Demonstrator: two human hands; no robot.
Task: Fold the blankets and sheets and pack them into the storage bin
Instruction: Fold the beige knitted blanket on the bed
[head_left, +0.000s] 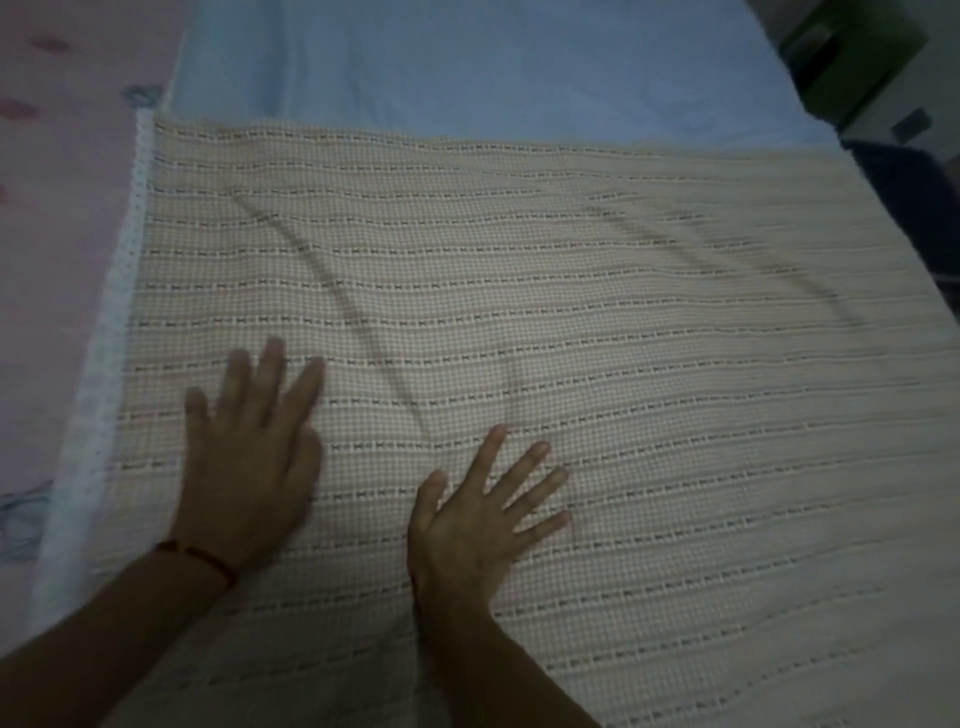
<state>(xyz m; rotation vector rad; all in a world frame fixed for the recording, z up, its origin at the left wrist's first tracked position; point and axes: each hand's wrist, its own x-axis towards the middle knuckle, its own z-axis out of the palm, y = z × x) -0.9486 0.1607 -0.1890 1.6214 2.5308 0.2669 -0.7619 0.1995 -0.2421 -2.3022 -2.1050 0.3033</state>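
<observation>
I see the beige woven blanket with dashed stripes (571, 338) lying spread flat over a pale blue sheet (467, 67). Left hand (249, 467) and right hand (478, 525) both press flat on it, fingers splayed (no readable writing anywhere).

Left wrist: a thin red-and-dark cord bracelet (200, 557) circles it.
Forearms: both bare, no sleeves in view.
Right hand (480, 525): no ring or band visible.
</observation>
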